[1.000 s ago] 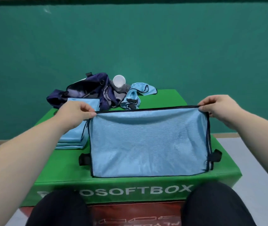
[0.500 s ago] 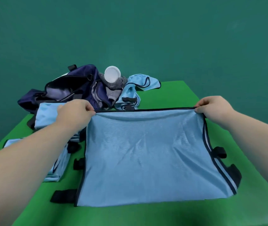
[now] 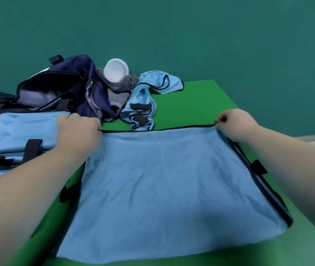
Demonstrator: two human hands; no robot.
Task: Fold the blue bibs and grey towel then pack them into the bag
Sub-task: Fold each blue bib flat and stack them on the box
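A: What's the trick with this fold, do you reckon?

B: Both far corners have to travel together. The left hand (image 3: 80, 129) pinches the far left corner of the spread blue bib (image 3: 162, 179). The right hand (image 3: 233, 125) pinches the far right one, fingers curled on the dark trim. I'd bring that edge toward the body in one even sweep and land it on the near edge, so the sides line up.

A: And the tabs?

B: One black tab (image 3: 258, 167) sticks out from the right side. I'd tuck those under the fold, or they'll poke out of the pile. The mesh looks thin and slippery too, so smooth it flat before letting go.

A: Where does the bib lie against the hands?

B: Flat on the green box top (image 3: 200, 100), running from the hands back toward the person. Its far edge is taut between the two fists, and a forearm lies along each side.

A: The rest?

B: The folded bibs (image 3: 28, 129) are stacked just left of the left hand, touching it by the look of it. Beyond them is the open navy bag (image 3: 57, 87). The grey towel (image 3: 118, 89) is bunched against it with a white round object (image 3: 116, 73) on top. One crumpled bib (image 3: 143, 104) lies just past the far edge, not yet folded.
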